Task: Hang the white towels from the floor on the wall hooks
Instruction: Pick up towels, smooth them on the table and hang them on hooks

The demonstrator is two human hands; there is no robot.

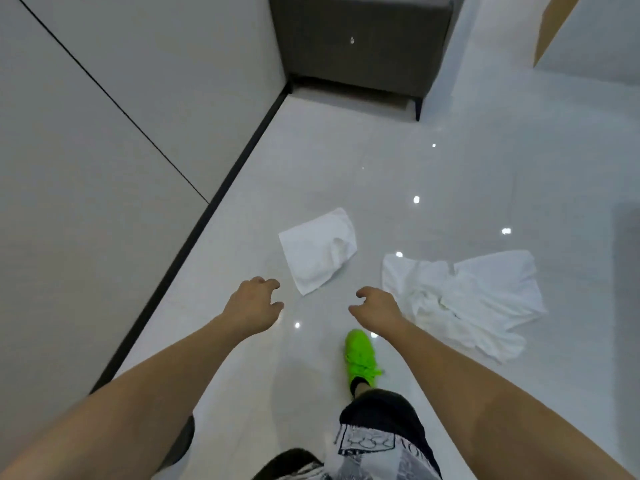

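Note:
Two white towels lie on the glossy pale floor. A small, mostly flat towel [317, 249] sits in the middle, and a larger crumpled towel [467, 299] lies to its right. My left hand [254, 306] hovers just left of the small towel, fingers loosely curled, holding nothing. My right hand [377, 308] hangs between the two towels, close to the crumpled one's left edge, fingers also loosely curled and empty. No wall hooks are in view.
A grey panelled wall [104, 150] with a dark baseboard runs along the left. A dark cabinet on legs [360, 43] stands at the far end. My foot in a bright green shoe [360, 355] is planted below my right hand.

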